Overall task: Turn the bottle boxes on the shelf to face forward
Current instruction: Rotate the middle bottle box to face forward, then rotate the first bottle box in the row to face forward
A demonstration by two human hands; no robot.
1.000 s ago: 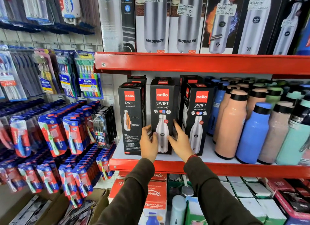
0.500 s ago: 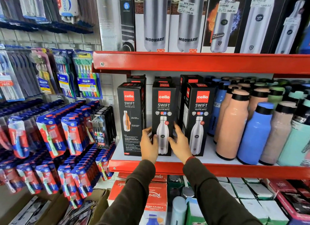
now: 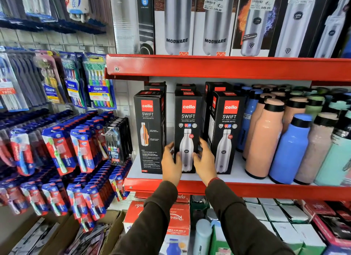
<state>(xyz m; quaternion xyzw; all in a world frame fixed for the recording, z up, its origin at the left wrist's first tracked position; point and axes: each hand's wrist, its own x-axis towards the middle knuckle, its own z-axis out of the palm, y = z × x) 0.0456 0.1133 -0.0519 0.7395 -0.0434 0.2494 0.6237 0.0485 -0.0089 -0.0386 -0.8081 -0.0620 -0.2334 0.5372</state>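
Observation:
Three black Cello Swift bottle boxes stand upright at the front of the white shelf board [image 3: 235, 174]. The middle box [image 3: 188, 119] shows its front face with a steel bottle picture. My left hand [image 3: 171, 162] grips its lower left edge and my right hand [image 3: 204, 159] grips its lower right edge. The left box [image 3: 149, 129] shows a different face, with an orange bottle picture and small text. The right box [image 3: 228, 125] is turned slightly, showing its front and left side. More black boxes stand behind them, mostly hidden.
Peach, blue, pink and teal loose bottles [image 3: 290, 146] crowd the shelf's right half. A red shelf edge [image 3: 228, 67] hangs above with Modware boxes [image 3: 176, 20]. Toothbrush packs [image 3: 57, 150] hang at the left. Boxes and bottles fill the level below.
Both hands stay on the middle box, which has shifted slightly and now stands squarer to the front. The view has drifted a little upward.

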